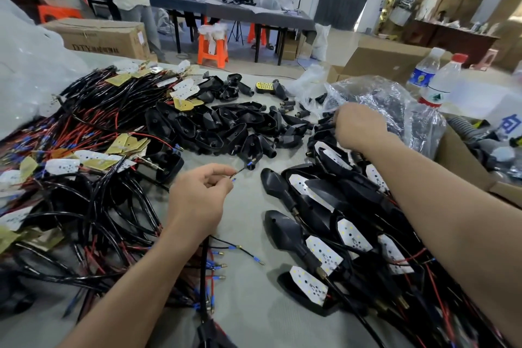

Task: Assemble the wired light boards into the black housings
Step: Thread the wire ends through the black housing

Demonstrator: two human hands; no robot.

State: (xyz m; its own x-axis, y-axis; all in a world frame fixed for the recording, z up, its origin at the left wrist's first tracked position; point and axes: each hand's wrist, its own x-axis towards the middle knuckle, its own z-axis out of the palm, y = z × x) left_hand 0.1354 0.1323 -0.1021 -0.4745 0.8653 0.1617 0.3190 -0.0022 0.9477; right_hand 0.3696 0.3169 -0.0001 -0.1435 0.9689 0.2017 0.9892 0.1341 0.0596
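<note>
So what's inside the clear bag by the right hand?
Black parts show through the clear bag, but the crinkled film and glare hide their shape and count. The right hand covers its near edge.

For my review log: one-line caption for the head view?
Left hand pinches a wire end; right hand reaches among black parts, beside wired light boards, black housings and assembled units.

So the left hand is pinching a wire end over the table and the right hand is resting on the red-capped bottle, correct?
Not quite. In the head view the right hand is not on the red-capped bottle; it reaches to the small black parts beside the clear plastic bag. The left hand does pinch a wire end over the table.
</note>
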